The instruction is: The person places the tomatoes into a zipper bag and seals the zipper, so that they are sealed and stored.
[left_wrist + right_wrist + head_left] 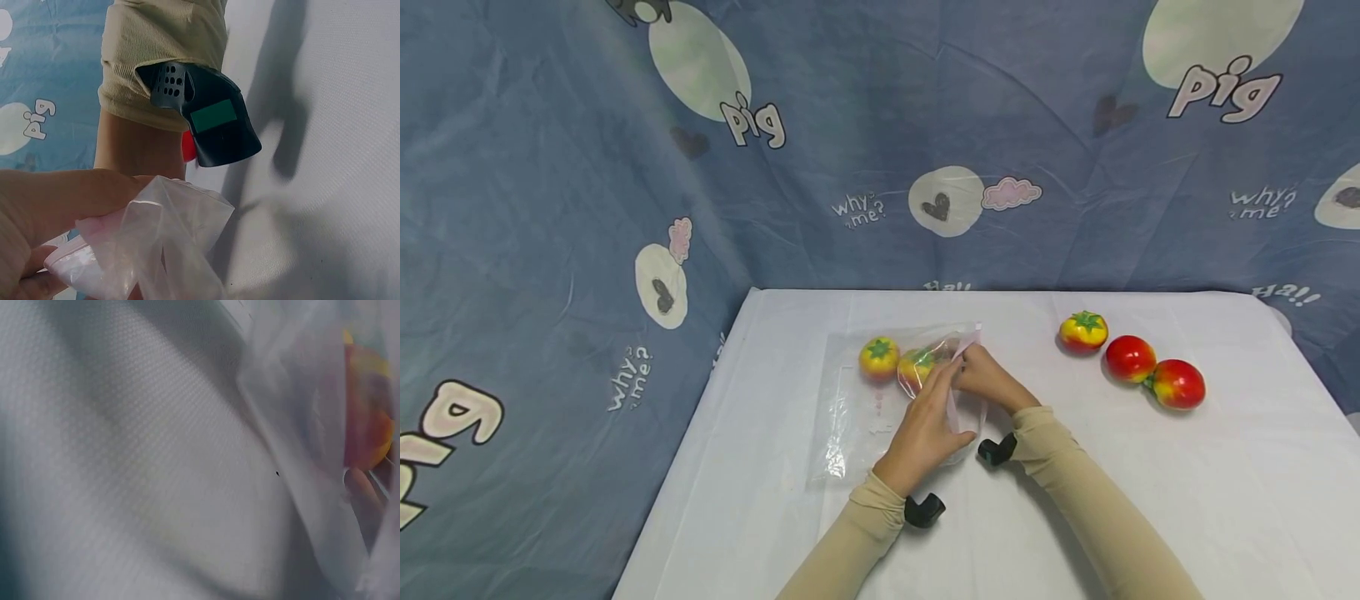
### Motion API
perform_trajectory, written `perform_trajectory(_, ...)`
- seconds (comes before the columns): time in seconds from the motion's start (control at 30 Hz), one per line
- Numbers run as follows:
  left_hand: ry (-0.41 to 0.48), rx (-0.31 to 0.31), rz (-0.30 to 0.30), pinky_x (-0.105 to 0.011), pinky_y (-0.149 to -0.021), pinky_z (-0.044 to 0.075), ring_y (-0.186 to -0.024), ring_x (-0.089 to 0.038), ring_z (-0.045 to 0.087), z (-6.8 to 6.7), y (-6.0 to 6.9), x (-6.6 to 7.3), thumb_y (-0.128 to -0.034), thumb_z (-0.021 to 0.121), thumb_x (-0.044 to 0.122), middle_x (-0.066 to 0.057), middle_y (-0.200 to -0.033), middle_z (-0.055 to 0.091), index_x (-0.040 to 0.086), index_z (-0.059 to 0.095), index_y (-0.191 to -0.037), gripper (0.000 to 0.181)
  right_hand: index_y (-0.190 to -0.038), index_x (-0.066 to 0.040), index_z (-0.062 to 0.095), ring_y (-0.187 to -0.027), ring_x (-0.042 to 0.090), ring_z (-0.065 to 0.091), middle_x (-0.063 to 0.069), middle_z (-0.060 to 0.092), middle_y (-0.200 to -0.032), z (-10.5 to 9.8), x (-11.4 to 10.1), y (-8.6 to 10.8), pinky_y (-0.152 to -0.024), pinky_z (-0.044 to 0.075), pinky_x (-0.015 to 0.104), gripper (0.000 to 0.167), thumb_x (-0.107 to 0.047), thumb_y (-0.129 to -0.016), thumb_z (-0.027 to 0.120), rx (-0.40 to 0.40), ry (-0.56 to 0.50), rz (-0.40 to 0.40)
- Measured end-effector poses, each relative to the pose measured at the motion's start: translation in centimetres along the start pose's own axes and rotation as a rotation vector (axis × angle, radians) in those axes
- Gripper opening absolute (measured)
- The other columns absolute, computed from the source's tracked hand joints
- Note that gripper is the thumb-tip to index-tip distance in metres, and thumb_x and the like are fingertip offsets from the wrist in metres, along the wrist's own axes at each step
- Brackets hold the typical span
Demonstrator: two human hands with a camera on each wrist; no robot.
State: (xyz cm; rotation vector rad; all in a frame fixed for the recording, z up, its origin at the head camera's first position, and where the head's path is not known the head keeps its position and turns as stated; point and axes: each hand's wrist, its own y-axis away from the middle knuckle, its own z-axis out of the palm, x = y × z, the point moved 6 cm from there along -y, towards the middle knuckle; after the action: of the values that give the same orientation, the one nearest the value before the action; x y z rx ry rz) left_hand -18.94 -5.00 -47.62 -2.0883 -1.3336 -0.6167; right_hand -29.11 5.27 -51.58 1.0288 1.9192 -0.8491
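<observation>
Bag (850, 417), pinched by our left grip (922, 427), opens at three o'clock, likely to admit our right grip (994, 380); whether that pinches fruit (367, 409), we cannot tell.

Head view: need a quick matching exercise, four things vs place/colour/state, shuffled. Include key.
1. Left hand
2. Right hand
3. Clear plastic bag
4. Rightmost fruit

A. See-through, spread on the white table
B. Mostly red, outside the bag
C. Reaching into the bag's mouth
D. Holding the bag near its opening

Pairs: 1-D, 2-C, 3-A, 4-B
</observation>
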Motion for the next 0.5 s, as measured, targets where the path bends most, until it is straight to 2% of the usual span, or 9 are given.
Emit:
perform_trajectory(0.2, 0.005, 0.012, 0.014, -0.040, -0.120, 0.044, -0.144, -0.027, 0.050, -0.09, 0.04, 0.10, -0.0663, 0.096, 0.007, -0.011, -0.156, 0.047, 0.008, 0.034, -0.159, 0.111, -0.124, 0.008, 0.067, -0.114, 0.041, 0.068, 0.026, 0.072, -0.120, 0.47, 0.05, -0.32, -0.104, 0.054, 0.036, 0.043, 0.001, -0.083, 0.077, -0.007, -0.083, -0.015)
perform_trajectory(0.4, 0.001, 0.022, 0.023, -0.039, -0.121, 0.043, -0.144, -0.027, 0.050, -0.20, 0.06, 0.17, -0.0660, 0.096, 0.007, -0.010, -0.156, 0.047, 0.009, 0.034, -0.159, 0.112, -0.124, 0.010, 0.066, -0.115, 0.043, 0.068, 0.028, 0.071, -0.120, 0.85, -0.08, -0.48, -0.105, 0.053, 0.033, 0.039, 0.003, -0.086, 0.074, -0.013, -0.098, -0.029)
perform_trajectory(0.5, 0.000, 0.021, 0.023, -0.040, -0.121, 0.044, -0.143, -0.027, 0.050, -0.23, 0.06, 0.14, -0.0658, 0.096, 0.007, -0.011, -0.156, 0.047, 0.009, 0.034, -0.159, 0.112, -0.124, 0.011, 0.066, -0.116, 0.044, 0.066, 0.029, 0.070, -0.122, 0.96, -0.28, -0.56, -0.108, 0.053, 0.037, 0.039, 0.002, -0.087, 0.073, -0.017, -0.079, -0.035)
